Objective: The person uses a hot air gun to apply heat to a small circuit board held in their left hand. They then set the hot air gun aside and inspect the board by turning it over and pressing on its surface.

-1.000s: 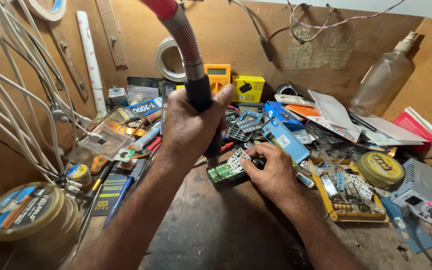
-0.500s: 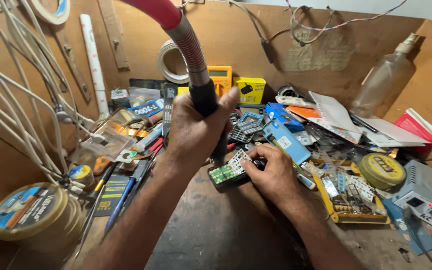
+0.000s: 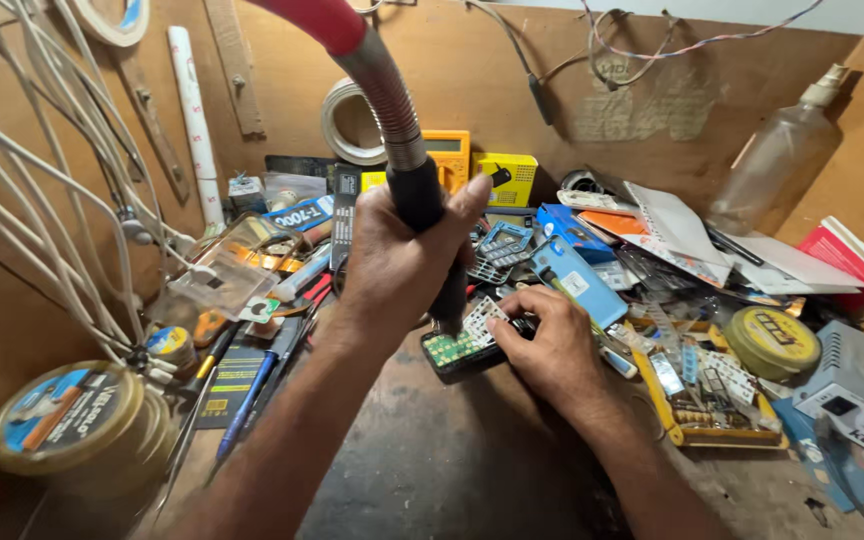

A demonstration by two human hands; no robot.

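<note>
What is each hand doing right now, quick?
Left hand: closed around the black handle of a hose-fed tool.
Right hand: fingers curled, pressing on the small circuit board.

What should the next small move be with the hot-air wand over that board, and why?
Probably keep the left hand steady and ease the black nozzle a touch closer over the green circuit board. The nozzle tip points down at the board's upper edge, and the right hand already pins the board against the cluttered bench, fingers close beside the tip, so any large move risks them.
</note>
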